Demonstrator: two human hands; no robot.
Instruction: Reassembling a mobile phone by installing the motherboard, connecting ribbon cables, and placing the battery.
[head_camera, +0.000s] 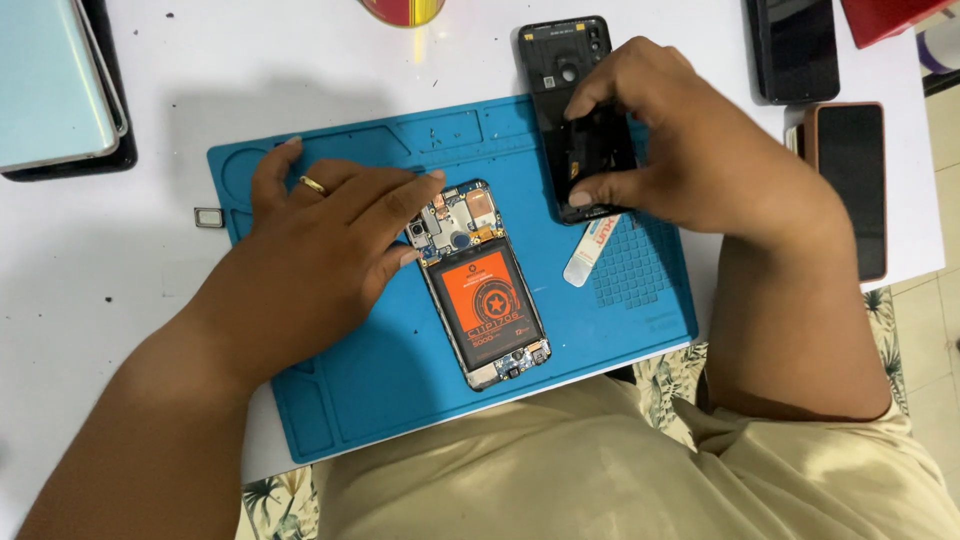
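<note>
On the blue mat (400, 380), one opened phone (483, 285) lies face down, its orange battery and circuit board exposed, long axis running from the far edge toward the person and tilted slightly to the right. The left hand (320, 250) rests flat beside it, fingers spread and gripping nothing, fingertips touching the phone's upper left corner. The right hand (680, 140) pinches one black back cover (575, 95) between thumb and forefinger, just right of and beyond the phone; the cover's long axis runs roughly parallel to the phone's. The left hand is nearer the phone. Count: one white tube (590, 252) under the cover's near end, one small SIM tray (208, 216) left of the mat, two dark phones (845, 180) at far right.
</note>
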